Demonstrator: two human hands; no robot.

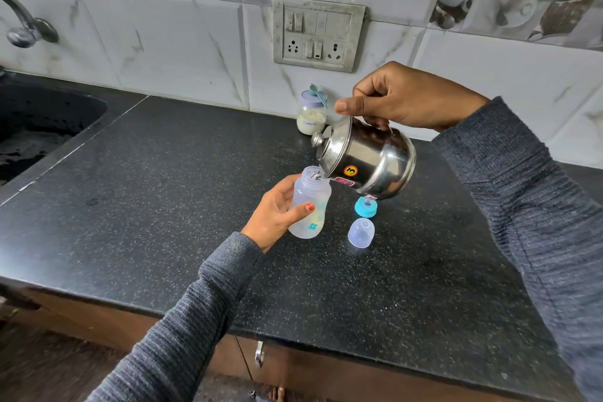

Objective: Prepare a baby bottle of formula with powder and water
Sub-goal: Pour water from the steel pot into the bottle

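Two hands are engaged at a black counter (137, 193), and the step in hand is judged to be the water fill. The right hand (404, 98) grips the handle of a steel kettle (368, 160), fingers curled round it and thumb stretched forward over the lid edge. The kettle is tipped steeply, spout down, with its lip at or just inside the open mouth of the bottle (310, 202). Whether water is running cannot be told for certain; a glint shows at the spout.

The left hand (277, 209) holds the bottle upright, slightly tilted toward the kettle. The palm and fingers wrap the far and left side, and the thumb presses across the front near mid-height. The bottle's base appears close to the counter; whether it rests there is unclear. Fill level cannot be read through the translucent wall.

A blue collar (366, 207) and a clear cap (361, 232) lie on the counter just right of the bottle, untouched. The formula jar (311, 114), lid on and a scoop on top, stands by the wall behind the kettle.

Judgement: powder is not yet added. The next move calls for righting the kettle at the correct level, setting it down, then opening the jar. Overfilling or a spill at the narrow mouth is the risk.
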